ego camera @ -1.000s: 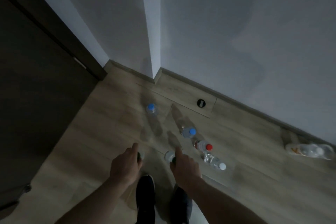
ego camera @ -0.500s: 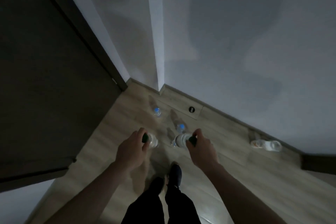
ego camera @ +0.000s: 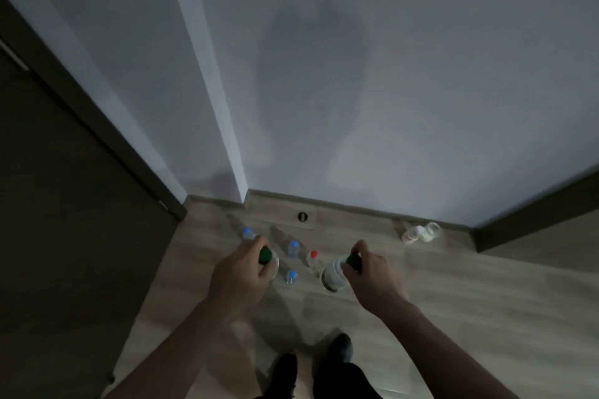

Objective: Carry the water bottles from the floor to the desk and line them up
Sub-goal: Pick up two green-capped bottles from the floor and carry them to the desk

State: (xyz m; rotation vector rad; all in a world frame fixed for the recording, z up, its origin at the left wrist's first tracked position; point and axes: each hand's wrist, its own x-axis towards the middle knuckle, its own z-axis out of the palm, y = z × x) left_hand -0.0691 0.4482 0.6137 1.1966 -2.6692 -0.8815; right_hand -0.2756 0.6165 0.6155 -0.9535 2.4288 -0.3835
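Note:
My left hand (ego camera: 241,272) grips a clear green-capped bottle (ego camera: 271,261) by its neck. My right hand (ego camera: 372,274) grips a second green-capped bottle (ego camera: 334,274) the same way, and it hangs tilted. Both are lifted above the wooden floor (ego camera: 453,301). Below them stand three blue-capped bottles, one at the back left (ego camera: 248,232), one in the middle (ego camera: 293,248), one nearer (ego camera: 291,277), and a red-capped bottle (ego camera: 312,257). Another bottle (ego camera: 421,232) lies on its side by the wall at the right. No desk is in view.
A dark door (ego camera: 64,204) fills the left side. Grey walls meet at a corner (ego camera: 240,191) ahead, with a dark round fitting (ego camera: 302,216) on the skirting. Dark furniture or trim (ego camera: 534,210) runs along the right. My shoes (ego camera: 311,363) stand at the bottom.
I have stood up from a crouch. Both hands took a green-capped bottle each off the floor and raised them, and the remaining bottles now look smaller and farther below.

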